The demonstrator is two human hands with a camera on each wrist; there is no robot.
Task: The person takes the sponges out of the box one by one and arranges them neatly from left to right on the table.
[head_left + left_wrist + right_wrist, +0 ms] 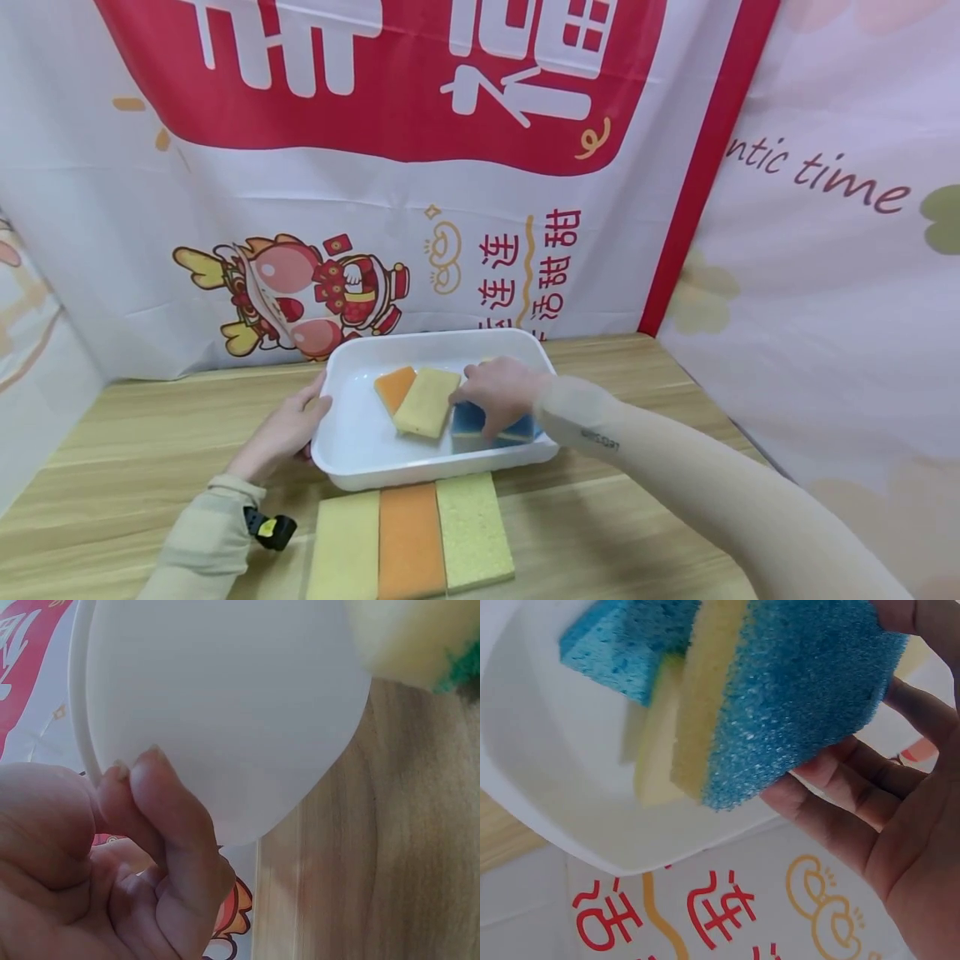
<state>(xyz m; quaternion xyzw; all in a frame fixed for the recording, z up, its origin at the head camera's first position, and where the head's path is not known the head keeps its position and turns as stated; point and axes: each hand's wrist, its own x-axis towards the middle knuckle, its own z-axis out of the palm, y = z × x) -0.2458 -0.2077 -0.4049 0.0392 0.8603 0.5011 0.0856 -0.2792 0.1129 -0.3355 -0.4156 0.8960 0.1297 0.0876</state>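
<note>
My left hand point(288, 425) holds the left rim of a white plastic tub point(360, 479). In the left wrist view, the fingertips press against the tub's wall, with the rim by the thumb. Inside the right part of the tub, my right hand point(501, 392) grips a sponge point(802, 690) with a rough blue face and a yellow layer. Beneath it in the right wrist view lie a blue sponge point(626, 649) and a yellow sponge point(658, 750). Left of the right hand, a pale yellow sponge point(429, 404) overlaps an orange sponge point(392, 387).
Before the tub, on the wooden table point(600, 533), a pale yellow sponge point(345, 546), an orange sponge point(411, 537) and a light yellow sponge point(476, 529) lie side by side. A printed cloth point(375, 192) hangs behind the tub. A black strap device point(272, 529) is on the left wrist.
</note>
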